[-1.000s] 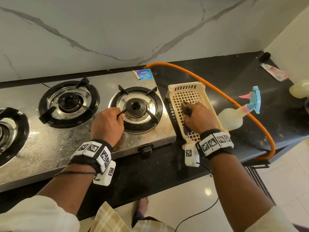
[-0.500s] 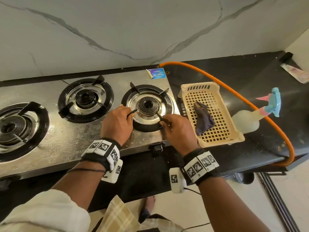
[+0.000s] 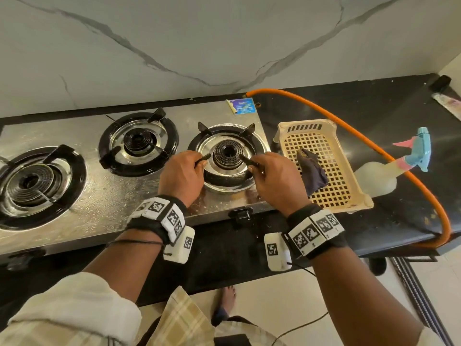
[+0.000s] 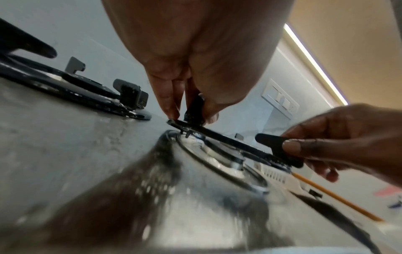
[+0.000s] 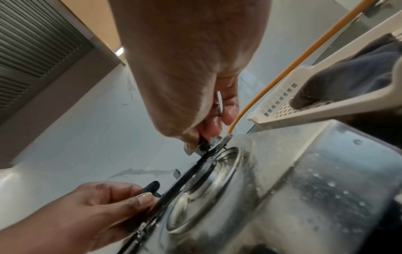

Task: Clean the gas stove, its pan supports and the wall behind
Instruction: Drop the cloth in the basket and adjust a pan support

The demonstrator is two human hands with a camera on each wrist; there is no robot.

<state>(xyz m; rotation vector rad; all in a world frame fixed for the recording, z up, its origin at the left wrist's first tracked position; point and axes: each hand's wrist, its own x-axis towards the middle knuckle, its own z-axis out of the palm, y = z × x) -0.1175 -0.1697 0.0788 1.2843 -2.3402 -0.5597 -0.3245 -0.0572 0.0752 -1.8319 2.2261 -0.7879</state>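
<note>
The steel gas stove (image 3: 112, 196) has three burners below the marble wall (image 3: 199, 46). Both hands are on the right burner's black pan support (image 3: 224, 174). My left hand (image 3: 197, 162) pinches its front-left prong (image 4: 193, 110). My right hand (image 3: 254, 164) pinches the front-right prong (image 5: 204, 146). In the left wrist view the ring (image 4: 228, 141) appears raised a little off the drip pan on its near side. A dark cloth (image 3: 311, 171) lies in the cream basket (image 3: 349, 203), with no hand on it.
A spray bottle (image 3: 379, 178) with a blue and pink trigger lies right of the basket. An orange gas hose (image 3: 374, 146) loops over the black counter. The middle (image 3: 138, 146) and left (image 3: 37, 183) pan supports sit on their burners. Wet specks cover the stove top.
My right hand left the cloth in the basket and came over to the right burner's pan support. It now pinches the front-right prong. The left hand kept its hold.
</note>
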